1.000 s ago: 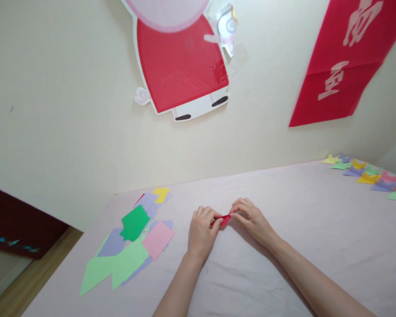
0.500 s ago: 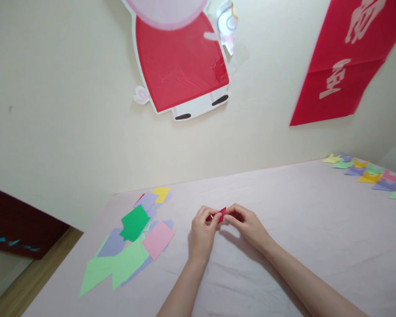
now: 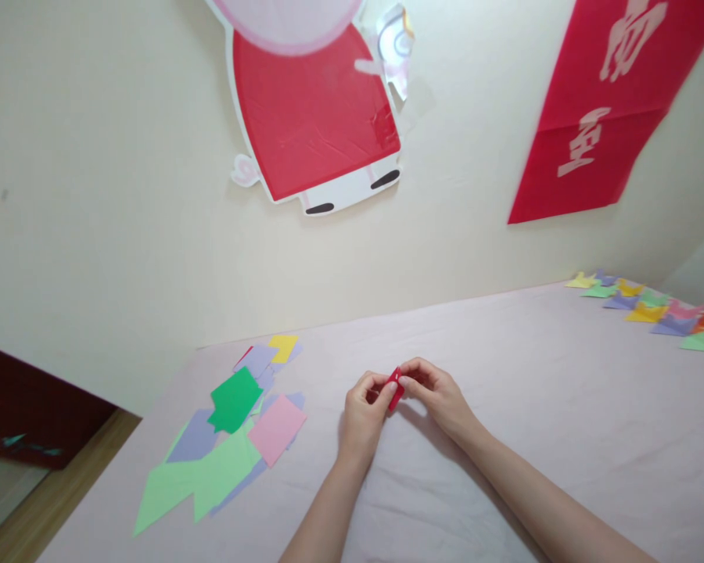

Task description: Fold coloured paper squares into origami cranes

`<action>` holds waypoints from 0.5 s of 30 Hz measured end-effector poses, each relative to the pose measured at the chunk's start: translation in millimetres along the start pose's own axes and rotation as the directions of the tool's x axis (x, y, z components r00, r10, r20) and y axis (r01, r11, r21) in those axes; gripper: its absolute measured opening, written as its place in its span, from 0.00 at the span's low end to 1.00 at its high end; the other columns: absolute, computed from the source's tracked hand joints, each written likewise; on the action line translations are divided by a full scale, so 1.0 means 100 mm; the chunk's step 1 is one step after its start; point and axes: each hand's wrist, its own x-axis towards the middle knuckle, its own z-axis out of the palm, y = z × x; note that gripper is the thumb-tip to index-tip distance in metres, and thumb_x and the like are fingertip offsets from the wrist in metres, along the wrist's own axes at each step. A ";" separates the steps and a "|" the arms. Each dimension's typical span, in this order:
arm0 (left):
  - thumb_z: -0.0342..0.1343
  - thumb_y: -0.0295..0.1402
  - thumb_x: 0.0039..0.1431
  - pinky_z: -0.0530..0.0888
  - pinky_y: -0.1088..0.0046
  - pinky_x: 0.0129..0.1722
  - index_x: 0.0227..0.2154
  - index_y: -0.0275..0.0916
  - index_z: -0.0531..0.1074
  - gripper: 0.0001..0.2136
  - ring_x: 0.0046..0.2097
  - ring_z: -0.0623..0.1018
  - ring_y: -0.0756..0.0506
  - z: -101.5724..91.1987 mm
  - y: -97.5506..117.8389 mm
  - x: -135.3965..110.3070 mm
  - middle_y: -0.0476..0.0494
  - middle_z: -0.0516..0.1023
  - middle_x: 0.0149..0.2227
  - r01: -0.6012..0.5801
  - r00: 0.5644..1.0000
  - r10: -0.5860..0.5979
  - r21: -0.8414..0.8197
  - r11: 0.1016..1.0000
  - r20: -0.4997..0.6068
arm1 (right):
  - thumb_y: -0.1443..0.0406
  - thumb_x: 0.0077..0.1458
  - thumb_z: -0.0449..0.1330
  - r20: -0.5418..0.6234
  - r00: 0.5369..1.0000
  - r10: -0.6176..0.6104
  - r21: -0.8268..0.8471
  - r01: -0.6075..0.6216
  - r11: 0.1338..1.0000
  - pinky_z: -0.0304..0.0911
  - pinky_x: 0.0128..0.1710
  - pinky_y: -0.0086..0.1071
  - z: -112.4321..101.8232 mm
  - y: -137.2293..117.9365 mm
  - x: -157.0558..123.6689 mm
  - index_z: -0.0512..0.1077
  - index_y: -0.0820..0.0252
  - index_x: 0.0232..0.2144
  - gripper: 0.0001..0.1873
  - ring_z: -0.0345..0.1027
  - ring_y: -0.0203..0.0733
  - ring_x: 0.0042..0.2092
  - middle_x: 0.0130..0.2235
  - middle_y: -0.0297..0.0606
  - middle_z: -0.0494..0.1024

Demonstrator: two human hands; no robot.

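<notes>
A small folded piece of red paper (image 3: 395,396) is held up between both hands over the pale pink cloth. My left hand (image 3: 364,407) pinches its left side with thumb and fingers. On the upper right edge of the paper, my right hand (image 3: 435,391) closes its thumb and forefinger. The fingers hide part of the folds, so the full shape of the paper cannot be made out.
Loose coloured sheets lie at the left, among them a dark green sheet (image 3: 235,399), a pink sheet (image 3: 278,428) and light green paper (image 3: 223,477). Folded paper pieces (image 3: 646,313) stand in rows at the far right. A wall (image 3: 457,250) rises behind the cloth-covered surface (image 3: 504,352).
My right thumb and forefinger have come onto the red paper, which now shows more of its face. The whole view has shifted slightly.
</notes>
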 end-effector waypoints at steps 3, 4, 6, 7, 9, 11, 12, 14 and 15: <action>0.59 0.40 0.56 0.66 0.76 0.29 0.31 0.38 0.76 0.09 0.28 0.70 0.50 -0.01 -0.01 0.00 0.50 0.75 0.28 -0.008 0.999 0.005 0.079 0.997 0.034 | 0.53 0.50 0.65 0.002 1.000 0.006 0.005 -0.006 1.000 0.65 0.35 0.34 0.00 -0.02 0.00 0.72 0.58 0.29 0.15 0.67 0.39 0.32 0.29 0.34 0.75; 0.59 0.39 0.56 0.66 0.76 0.30 0.30 0.39 0.76 0.09 0.28 0.70 0.50 -0.01 -0.02 0.00 0.50 0.75 0.28 -0.019 0.999 0.015 0.115 0.993 0.040 | 0.53 0.49 0.65 -0.002 1.000 0.004 -0.003 -0.004 1.000 0.65 0.35 0.34 0.00 -0.02 0.00 0.72 0.58 0.28 0.15 0.67 0.39 0.31 0.28 0.33 0.74; 0.59 0.39 0.56 0.65 0.76 0.30 0.28 0.39 0.75 0.09 0.28 0.69 0.50 -0.02 -0.01 0.01 0.51 0.74 0.27 -0.040 0.998 0.034 0.157 0.987 0.045 | 0.52 0.50 0.64 -0.001 1.000 -0.003 -0.021 0.003 1.000 0.64 0.35 0.34 0.00 -0.04 0.00 0.72 0.58 0.28 0.15 0.67 0.39 0.31 0.28 0.34 0.74; 0.59 0.39 0.56 0.65 0.76 0.30 0.27 0.39 0.75 0.09 0.28 0.69 0.50 -0.02 -0.01 0.01 0.51 0.73 0.27 -0.043 0.998 0.037 0.155 0.987 0.041 | 0.52 0.51 0.64 0.007 1.000 -0.009 -0.030 0.009 0.999 0.64 0.35 0.34 0.00 -0.04 0.00 0.72 0.58 0.28 0.15 0.67 0.39 0.32 0.28 0.34 0.74; 0.60 0.40 0.56 0.65 0.76 0.30 0.26 0.38 0.74 0.10 0.29 0.69 0.50 -0.04 -0.01 0.02 0.51 0.73 0.27 -0.037 0.999 0.033 0.118 0.992 0.035 | 0.54 0.52 0.64 0.034 0.999 -0.028 -0.057 0.030 0.998 0.64 0.36 0.34 0.00 -0.05 -0.01 0.72 0.59 0.29 0.14 0.67 0.40 0.33 0.29 0.34 0.74; 0.61 0.40 0.55 0.65 0.76 0.31 0.26 0.38 0.74 0.11 0.29 0.70 0.50 -0.05 -0.01 0.03 0.50 0.73 0.27 -0.027 0.999 0.024 0.070 0.997 0.035 | 0.55 0.53 0.63 0.055 0.997 -0.057 -0.103 0.063 0.993 0.63 0.36 0.34 0.00 -0.07 -0.02 0.72 0.59 0.29 0.13 0.67 0.40 0.33 0.30 0.34 0.73; 0.61 0.40 0.55 0.66 0.75 0.32 0.26 0.38 0.75 0.11 0.30 0.70 0.49 -0.06 -0.01 0.03 0.50 0.73 0.28 -0.022 0.999 0.021 0.049 0.999 0.037 | 0.55 0.54 0.63 0.058 0.996 -0.072 -0.129 0.079 0.989 0.63 0.36 0.33 0.00 -0.07 -0.02 0.72 0.59 0.28 0.13 0.66 0.40 0.34 0.30 0.34 0.73; 0.62 0.40 0.54 0.66 0.75 0.33 0.26 0.37 0.76 0.10 0.31 0.71 0.49 -0.08 -0.02 0.04 0.49 0.74 0.28 -0.019 0.999 0.018 0.017 1.000 0.052 | 0.56 0.55 0.61 0.057 0.994 -0.090 -0.173 0.099 0.980 0.62 0.36 0.33 -0.01 -0.07 -0.02 0.72 0.58 0.28 0.12 0.66 0.40 0.34 0.30 0.35 0.72; 0.62 0.39 0.54 0.66 0.75 0.34 0.26 0.37 0.76 0.10 0.31 0.71 0.49 -0.08 -0.02 0.04 0.49 0.74 0.28 -0.018 0.998 0.018 0.004 1.000 0.058 | 0.56 0.56 0.61 0.056 0.994 -0.096 -0.187 0.105 0.977 0.62 0.36 0.33 -0.01 -0.07 -0.02 0.72 0.58 0.28 0.12 0.65 0.40 0.34 0.31 0.35 0.72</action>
